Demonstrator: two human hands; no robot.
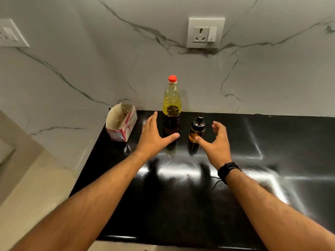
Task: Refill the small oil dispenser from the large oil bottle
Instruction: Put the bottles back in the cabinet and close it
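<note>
- My left hand is released, fingers straight and thumb spread, just left of the large oil bottle; I can't tell if the thumb touches it.
- My right hand is released too, fingers loosely curved, holding nothing, cupped just right of the small oil dispenser.
- A black wristband sits on my right wrist.
- Bottle, red cap on, and black-topped dispenser stand upright side by side on the black surface.
- An open carton stands left, near the marble wall; a socket is above.
</note>
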